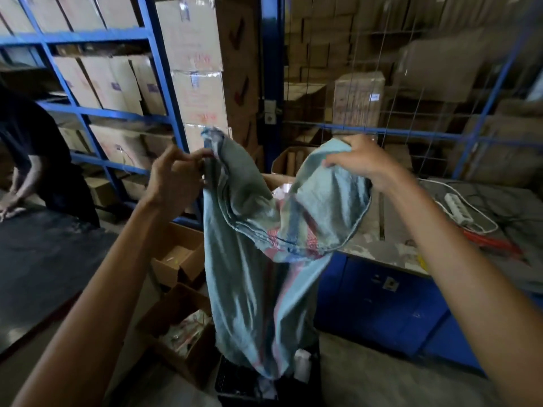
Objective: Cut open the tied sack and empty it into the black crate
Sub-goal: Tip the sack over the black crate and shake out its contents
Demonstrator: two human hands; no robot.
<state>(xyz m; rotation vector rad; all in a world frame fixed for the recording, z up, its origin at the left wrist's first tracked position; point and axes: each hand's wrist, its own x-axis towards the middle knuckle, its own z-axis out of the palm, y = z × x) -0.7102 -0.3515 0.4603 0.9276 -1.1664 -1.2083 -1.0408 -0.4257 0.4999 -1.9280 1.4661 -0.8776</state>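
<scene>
A pale blue woven sack [258, 259] with red and blue stripes hangs limp at chest height in front of me. My left hand [176, 174] pinches one bunched edge of it at the upper left. My right hand [357, 160] grips the other edge at the upper right, so the cloth sags between them. The sack's lower end dangles into the black crate [232, 380] on the floor below. A white bottle [302, 362] and some small items lie in the crate, partly hidden by the sack.
Open cardboard boxes [179, 312] stand on the floor left of the crate. A blue cabinet [382, 295] with a grey top carries a white power strip [458, 208] and cables. Blue racks of cartons [194, 54] fill the back. Another person [38, 160] bends over a dark table at left.
</scene>
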